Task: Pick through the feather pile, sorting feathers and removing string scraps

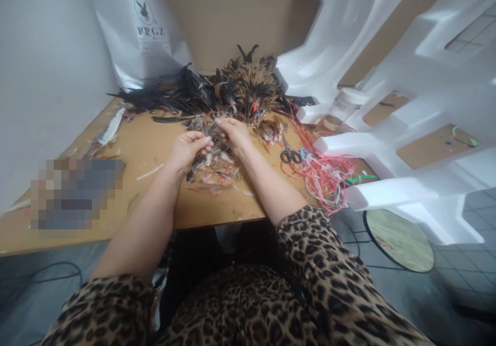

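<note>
Head view: left of the one pair of scissors (291,155) lies one loose heap of grey-brown feathers (217,161). The right hand (234,133) pinches feathers at its fingertips; the left hand (189,150) curls nearby, its grip impossible to tell. The feathers should prove nearly weightless, soft and easily crushed, best taken by the quills. Beyond the scissors stands one tan feather bundle (256,80); beyond and to their right, one lidded jar (346,106).
</note>
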A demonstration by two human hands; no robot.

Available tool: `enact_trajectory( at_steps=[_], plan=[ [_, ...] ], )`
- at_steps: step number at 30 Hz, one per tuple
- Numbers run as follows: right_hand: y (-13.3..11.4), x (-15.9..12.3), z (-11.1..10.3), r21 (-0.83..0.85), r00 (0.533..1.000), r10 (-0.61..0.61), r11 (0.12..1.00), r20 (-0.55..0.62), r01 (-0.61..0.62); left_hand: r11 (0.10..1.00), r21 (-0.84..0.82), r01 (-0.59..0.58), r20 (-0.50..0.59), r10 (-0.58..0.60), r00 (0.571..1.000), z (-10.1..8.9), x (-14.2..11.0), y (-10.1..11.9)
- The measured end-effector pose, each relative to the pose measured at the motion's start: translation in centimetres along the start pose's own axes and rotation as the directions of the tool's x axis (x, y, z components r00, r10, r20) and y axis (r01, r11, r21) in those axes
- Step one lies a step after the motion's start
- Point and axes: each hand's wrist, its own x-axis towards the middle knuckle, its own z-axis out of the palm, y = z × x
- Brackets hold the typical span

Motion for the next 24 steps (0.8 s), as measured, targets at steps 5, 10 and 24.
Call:
enact_trajectory(
  at_steps=[5,10,24],
  plan=[
    [-0.7,0.1,-0.7,-0.049,0.995,-0.029,0.999,-0.099,0.024,0.998,-0.050,-0.029,-0.024,0.028,0.999,-0.4,0.3,0.2],
    [-1.5,-0.4,-1.1,-0.325,0.990,-0.126,0.935,0.059,0.139,0.997,-0.071,-0.018,-0.031,0.016,0.999,-0.8,0.6,0.2],
    [-4.9,-1.8,-2.7,-0.867,0.922,0.177,0.437,0.345,0.241,0.993,-0.119,-0.005,-0.071,-0.003,0.997,-1.1,0.7,0.2]
  ],
)
